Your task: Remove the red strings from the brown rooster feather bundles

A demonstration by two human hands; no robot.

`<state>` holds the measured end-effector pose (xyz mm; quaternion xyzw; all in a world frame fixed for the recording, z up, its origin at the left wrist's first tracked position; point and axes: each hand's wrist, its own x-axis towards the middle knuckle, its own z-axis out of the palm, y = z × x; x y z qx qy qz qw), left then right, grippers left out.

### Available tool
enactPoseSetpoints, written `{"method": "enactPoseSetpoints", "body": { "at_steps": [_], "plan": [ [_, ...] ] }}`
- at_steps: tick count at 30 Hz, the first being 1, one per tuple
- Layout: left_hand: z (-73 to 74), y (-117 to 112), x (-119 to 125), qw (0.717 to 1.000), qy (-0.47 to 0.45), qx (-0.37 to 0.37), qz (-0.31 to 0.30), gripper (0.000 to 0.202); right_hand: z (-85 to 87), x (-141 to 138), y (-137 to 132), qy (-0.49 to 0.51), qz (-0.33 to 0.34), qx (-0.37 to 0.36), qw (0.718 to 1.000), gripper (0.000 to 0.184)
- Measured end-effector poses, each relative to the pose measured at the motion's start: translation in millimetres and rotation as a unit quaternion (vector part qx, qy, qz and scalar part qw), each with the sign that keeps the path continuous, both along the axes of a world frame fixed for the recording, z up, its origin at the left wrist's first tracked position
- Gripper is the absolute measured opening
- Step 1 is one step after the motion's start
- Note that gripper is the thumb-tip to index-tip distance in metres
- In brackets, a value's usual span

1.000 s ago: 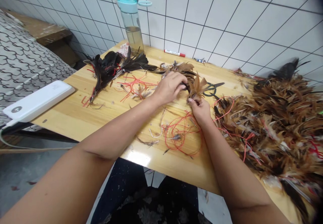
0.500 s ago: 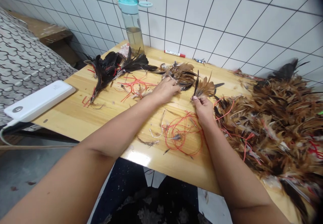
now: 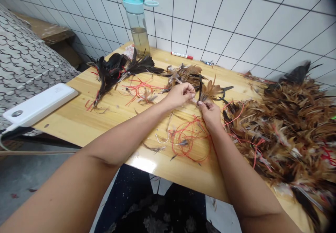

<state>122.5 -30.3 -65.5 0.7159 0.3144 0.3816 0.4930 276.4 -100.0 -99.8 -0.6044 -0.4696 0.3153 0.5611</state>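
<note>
My right hand (image 3: 210,112) pinches the quill ends of a small bunch of brown feathers (image 3: 210,91), which fans up and away from me. My left hand (image 3: 180,94) is closed just left of it, fingertips pinched at the base of the same bunch. Both hands hover over the wooden table (image 3: 78,121). A tangle of red thread (image 3: 189,138) lies on the table just below my hands. A small heap of brown feathers (image 3: 183,73) sits behind my left hand.
A big pile of brown feathers (image 3: 288,128) fills the table's right side. Black feathers (image 3: 115,70) and red thread scraps (image 3: 139,87) lie at left. Scissors (image 3: 223,93), a water bottle (image 3: 136,19), a red marker (image 3: 181,55) and a white power bank (image 3: 36,105) are around.
My left hand left the heap behind it and came back to the bunch in my right hand, pinching at its base. The right hand stayed nearly in place.
</note>
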Motion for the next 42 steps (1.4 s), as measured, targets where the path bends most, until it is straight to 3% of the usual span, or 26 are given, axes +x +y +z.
{"method": "enactPoseSetpoints", "body": {
  "at_steps": [5,9,20,27,30,34,39,42],
  "plan": [
    [-1.1,-8,5,1.000,-0.002,-0.005,-0.008,0.006,0.1,0,0,-0.044,0.018,0.018,0.999,0.024],
    [-1.0,-9,6,0.999,0.020,0.032,0.023,0.007,-0.3,2,0,-0.077,0.023,0.010,0.997,0.025],
    [-0.7,-13,7,0.998,0.021,0.055,0.008,0.004,-2.5,1,-1,-0.074,0.035,0.028,0.996,0.021],
    [-1.1,-11,7,0.999,-0.027,-0.040,-0.021,0.027,0.9,2,0,-0.077,0.052,0.029,0.995,0.022],
    [0.8,-7,5,0.997,-0.030,-0.067,-0.001,0.024,1.2,2,0,-0.050,0.055,0.028,0.997,0.025],
    [8.0,6,-9,0.998,0.038,0.001,0.047,0.013,0.3,3,1,-0.031,0.050,0.016,0.998,0.029],
    [17.0,16,-35,0.965,0.235,0.079,-0.089,0.010,-0.6,4,2,-0.007,0.033,0.023,0.999,0.027],
    [15.7,16,-41,0.931,0.329,0.114,-0.113,0.015,-0.2,3,2,-0.003,0.037,0.032,0.999,0.026]
  ]
}}
